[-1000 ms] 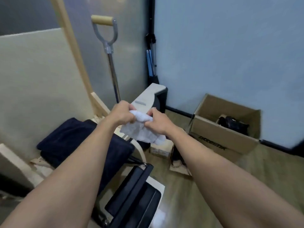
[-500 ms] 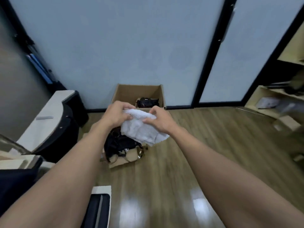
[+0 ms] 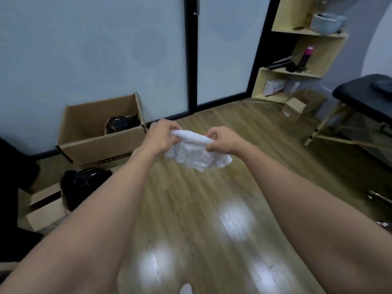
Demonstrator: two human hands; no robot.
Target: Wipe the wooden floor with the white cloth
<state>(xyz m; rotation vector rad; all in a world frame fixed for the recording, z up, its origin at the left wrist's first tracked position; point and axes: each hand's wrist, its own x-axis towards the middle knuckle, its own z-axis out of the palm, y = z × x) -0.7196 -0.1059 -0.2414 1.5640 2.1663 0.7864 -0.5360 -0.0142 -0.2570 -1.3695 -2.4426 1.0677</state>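
I hold the white cloth in the air in front of me, well above the wooden floor. My left hand pinches its left top edge and my right hand pinches its right top edge. The cloth hangs crumpled between them, stretched a little along the top. The floor below is glossy brown planks with bright light reflections.
An open cardboard box stands by the wall at the left, with a black bag and a smaller box in front. Wooden shelves fill the far right corner. A black padded table on wooden legs stands at the right.
The view has swung right, from the chair corner to the open floor and shelves. My hands have drawn apart, spreading the cloth between them.
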